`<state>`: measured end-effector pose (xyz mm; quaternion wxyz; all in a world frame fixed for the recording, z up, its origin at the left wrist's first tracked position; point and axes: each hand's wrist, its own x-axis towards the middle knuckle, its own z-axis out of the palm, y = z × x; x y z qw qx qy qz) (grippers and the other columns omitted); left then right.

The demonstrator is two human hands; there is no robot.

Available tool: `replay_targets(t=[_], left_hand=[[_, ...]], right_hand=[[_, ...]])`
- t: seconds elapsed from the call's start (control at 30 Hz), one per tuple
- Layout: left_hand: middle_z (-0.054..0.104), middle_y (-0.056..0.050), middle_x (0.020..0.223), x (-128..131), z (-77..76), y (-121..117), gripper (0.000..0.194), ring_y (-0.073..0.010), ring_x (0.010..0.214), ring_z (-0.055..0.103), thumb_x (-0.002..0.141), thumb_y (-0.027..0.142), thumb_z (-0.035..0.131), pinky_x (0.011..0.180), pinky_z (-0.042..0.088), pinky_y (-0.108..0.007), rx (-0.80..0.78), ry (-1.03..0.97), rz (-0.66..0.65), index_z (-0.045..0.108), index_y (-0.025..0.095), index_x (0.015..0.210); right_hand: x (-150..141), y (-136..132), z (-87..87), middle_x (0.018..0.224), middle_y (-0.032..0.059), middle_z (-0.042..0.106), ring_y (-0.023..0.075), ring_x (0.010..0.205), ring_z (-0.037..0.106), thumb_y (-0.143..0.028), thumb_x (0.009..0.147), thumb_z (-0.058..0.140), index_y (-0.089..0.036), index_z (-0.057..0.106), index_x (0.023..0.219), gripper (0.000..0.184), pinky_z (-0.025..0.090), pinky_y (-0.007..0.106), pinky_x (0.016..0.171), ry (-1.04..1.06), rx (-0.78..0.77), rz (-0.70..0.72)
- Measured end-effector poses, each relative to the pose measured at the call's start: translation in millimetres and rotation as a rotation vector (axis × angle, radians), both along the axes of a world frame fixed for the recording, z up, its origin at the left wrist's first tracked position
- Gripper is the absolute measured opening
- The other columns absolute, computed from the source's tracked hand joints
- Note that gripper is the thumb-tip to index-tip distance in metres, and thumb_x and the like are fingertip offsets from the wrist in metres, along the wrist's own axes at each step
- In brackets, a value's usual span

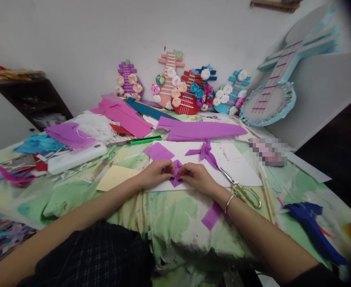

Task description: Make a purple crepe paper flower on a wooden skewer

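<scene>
A small folded piece of purple crepe paper [176, 173] lies on white paper [247, 171] between my hands. My left hand [156, 173] pinches its left edge, fingers closed. On the other side, my right hand [197, 176], with a bracelet at the wrist, pinches the right edge. Just beyond them lie a flat purple square [159, 151] and a twisted purple paper piece [207, 153]. Gold-handled scissors [240, 189] rest right of my right hand. Another purple strip [211, 215] lies partly under my right forearm.
A blue glue gun [310, 227] and wooden sticks [267, 195] lie at right. Left are a white device [77, 158], a green cutter [145, 140] and yellow paper [118, 177]. Purple [205, 129] and pink crepe sheets [124, 115] lie behind. Several decorated paper instruments [190, 91] lean against the wall.
</scene>
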<state>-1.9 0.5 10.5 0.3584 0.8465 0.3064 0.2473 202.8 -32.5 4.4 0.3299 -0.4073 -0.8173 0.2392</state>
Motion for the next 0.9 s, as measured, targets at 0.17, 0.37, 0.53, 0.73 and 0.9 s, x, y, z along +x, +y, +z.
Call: replay_targets(t=[0.17, 0.37, 0.53, 0.73, 0.9], left_hand=[[0.059, 0.001, 0.072, 1.1, 1.3, -0.3, 0.004, -0.011, 0.066, 0.053, 0.075, 0.016, 0.059, 0.061, 0.041, -0.022, -0.002, 0.004, 0.013, 0.058, 0.014, 0.079], [0.061, 0.0, 0.071, 0.2, 1.5, -0.9, 0.006, -0.011, 0.065, 0.054, 0.074, 0.012, 0.058, 0.059, 0.04, -0.021, 0.002, 0.009, 0.008, 0.062, 0.014, 0.078], [0.062, 0.0, 0.07, 0.1, 2.7, -1.2, 0.005, -0.0106, 0.065, 0.054, 0.074, 0.012, 0.059, 0.059, 0.04, -0.02, 0.018, 0.005, 0.007, 0.062, 0.014, 0.077], [0.062, 0.0, 0.071, 0.2, 3.0, -1.7, 0.005, -0.0107, 0.065, 0.055, 0.074, 0.013, 0.058, 0.059, 0.041, -0.02, 0.022, -0.009, -0.007, 0.062, 0.014, 0.077], [0.062, 0.0, 0.071, -0.4, 1.4, -0.1, 0.005, -0.0105, 0.064, 0.054, 0.074, 0.014, 0.058, 0.058, 0.041, -0.02, 0.05, 0.012, -0.006, 0.061, 0.014, 0.078]], right_hand=[[0.0, -0.3, 0.2, 0.077, 0.0007, 0.066, 0.0123, 0.069, 0.057, -0.008, 0.074, 0.064, -0.017, 0.066, 0.082, 0.012, 0.043, 0.022, 0.065, -0.01, 0.01, 0.0], [-2.0, -1.3, 4.7, 0.074, -0.0007, 0.066, 0.0112, 0.067, 0.057, -0.006, 0.073, 0.065, -0.017, 0.066, 0.079, 0.012, 0.042, 0.021, 0.064, -0.016, -0.005, 0.01], [-3.1, -1.5, 6.4, 0.072, -0.0004, 0.065, 0.0111, 0.066, 0.057, -0.007, 0.074, 0.064, -0.017, 0.067, 0.076, 0.011, 0.041, 0.021, 0.063, -0.045, 0.026, 0.018], [-3.5, -0.9, 5.8, 0.073, 0.0, 0.066, 0.0117, 0.068, 0.058, -0.006, 0.075, 0.063, -0.018, 0.068, 0.077, 0.013, 0.043, 0.022, 0.064, -0.064, 0.057, 0.027], [-2.6, 0.6, 2.8, 0.075, 0.0021, 0.064, 0.0121, 0.069, 0.058, -0.011, 0.081, 0.058, -0.02, 0.071, 0.084, 0.016, 0.044, 0.022, 0.064, -0.082, 0.163, 0.104]])
